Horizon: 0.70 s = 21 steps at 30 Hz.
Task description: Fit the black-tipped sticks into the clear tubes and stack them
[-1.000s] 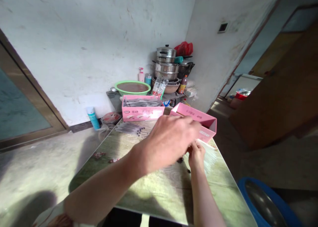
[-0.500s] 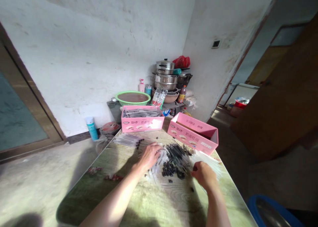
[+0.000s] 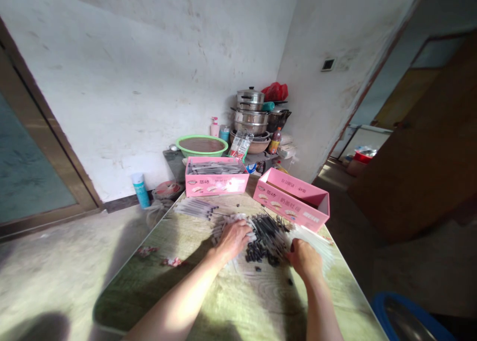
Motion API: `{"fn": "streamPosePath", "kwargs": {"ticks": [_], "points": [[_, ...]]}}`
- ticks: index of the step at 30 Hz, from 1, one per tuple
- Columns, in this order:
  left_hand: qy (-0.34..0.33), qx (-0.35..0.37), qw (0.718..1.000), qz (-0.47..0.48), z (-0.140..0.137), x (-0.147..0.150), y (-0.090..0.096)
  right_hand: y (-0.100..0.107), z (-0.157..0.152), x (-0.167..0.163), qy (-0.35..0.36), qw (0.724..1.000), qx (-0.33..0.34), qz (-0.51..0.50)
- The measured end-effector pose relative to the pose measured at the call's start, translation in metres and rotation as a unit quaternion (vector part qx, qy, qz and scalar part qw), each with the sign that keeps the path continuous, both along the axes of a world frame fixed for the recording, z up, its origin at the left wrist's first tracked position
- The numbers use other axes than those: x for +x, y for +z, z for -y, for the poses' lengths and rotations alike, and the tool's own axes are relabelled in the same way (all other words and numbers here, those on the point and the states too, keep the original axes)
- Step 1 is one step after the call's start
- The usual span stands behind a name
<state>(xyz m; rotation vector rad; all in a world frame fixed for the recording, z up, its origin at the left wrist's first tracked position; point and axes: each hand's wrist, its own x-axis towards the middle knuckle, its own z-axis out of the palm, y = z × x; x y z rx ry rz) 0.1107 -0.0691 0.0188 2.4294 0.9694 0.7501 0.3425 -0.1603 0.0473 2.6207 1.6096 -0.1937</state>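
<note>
Nearest on the wood-patterned tabletop (image 3: 257,306): short black caps (image 3: 263,254), loosely heaped, a few astray. Just beyond, well apart from each other: a left hand (image 3: 234,238), curled over small white pieces (image 3: 219,226), and a right hand (image 3: 304,259), bent at the right edge of slim rods (image 3: 272,233); cannot tell whether clamped on any. Dark toward far left, paler toward near right, long axes slanting that way. Farther right, pale, clear tubes (image 3: 315,246), slanting likewise. Far left, translucent pens (image 3: 196,208) in a row, dark tips pointing right. Farthest, a pink box (image 3: 201,185), filled with greyish sticks (image 3: 216,168) mostly lengthwise.
</note>
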Motion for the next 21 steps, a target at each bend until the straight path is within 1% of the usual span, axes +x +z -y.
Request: {"fn": "streamPosePath", "kwargs": {"ticks": [2, 5, 12, 14, 16, 17, 18, 19, 20, 21], "points": [[-0.001, -0.003, 1.0, 0.016, 0.0, 0.0, -0.003, 0.001, 0.001, -0.001, 0.004, 1.0, -0.003, 0.011], [0.008, -0.017, 0.997, 0.078, -0.001, 0.001, -0.006, 0.003, 0.002, -0.005, 0.018, 0.999, -0.006, 0.028], [0.041, -0.093, 0.976, 0.192, -0.003, 0.0, -0.005, 0.004, 0.001, -0.007, 0.012, 1.0, 0.023, 0.009], [0.04, -0.108, 0.968, 0.225, -0.006, -0.001, -0.005, 0.007, 0.001, -0.004, 0.006, 0.998, 0.055, -0.013], [0.038, -0.116, 0.96, 0.25, -0.008, -0.004, -0.006, 0.009, 0.001, 0.0, 0.006, 0.989, 0.132, -0.063], [0.038, -0.119, 0.957, 0.261, -0.009, -0.005, -0.006, 0.01, 0.002, 0.002, 0.012, 0.976, 0.187, -0.11], [0.037, -0.124, 0.954, 0.269, -0.01, -0.006, -0.007, 0.01, 0.002, 0.003, 0.018, 0.953, 0.247, -0.174], [0.035, -0.13, 0.951, 0.277, -0.01, -0.006, -0.008, 0.009, 0.001, 0.003, 0.02, 0.919, 0.302, -0.252], [0.032, -0.141, 0.948, 0.282, -0.01, -0.006, -0.009, 0.008, 0.0, 0.002, 0.014, 0.876, 0.347, -0.336], [0.028, -0.156, 0.945, 0.287, -0.009, -0.006, -0.01, 0.006, -0.001, 0.0, 0.0, 0.828, 0.377, -0.415]]}}
